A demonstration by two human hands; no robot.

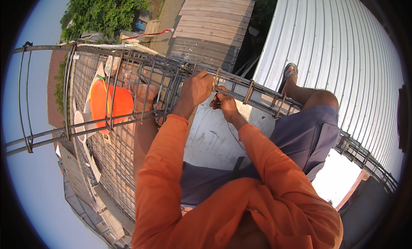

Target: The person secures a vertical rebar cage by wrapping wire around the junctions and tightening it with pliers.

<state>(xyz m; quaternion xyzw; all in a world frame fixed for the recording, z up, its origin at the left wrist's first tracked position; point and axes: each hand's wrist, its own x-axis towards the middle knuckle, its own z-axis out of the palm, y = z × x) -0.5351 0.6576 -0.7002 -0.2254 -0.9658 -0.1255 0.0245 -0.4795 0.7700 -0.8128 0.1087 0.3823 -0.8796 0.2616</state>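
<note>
My left hand (197, 92) is closed, knuckles up, at the near edge of a long steel rebar cage (246, 93). Its curled fingers hide what they grip. Just right of it and slightly lower, my right hand (225, 103) is closed too, fingertips bent in beside a ribbed bar. Whatever lies in those fingertips is too small to make out. Both hands meet at a crossing of long bars and square stirrups. Another upright group of bars and stirrups (148, 92) stands close left of my left hand. Both forearms wear orange sleeves.
Below my hands is a pale, stained surface (214, 137). A mesh of thin bars (107, 163) spreads on the left, near an orange rounded object (110, 103) and a white container (80, 125). Corrugated metal roofing (343, 55) lies right, beside my sandalled foot (289, 73). Long bars project left.
</note>
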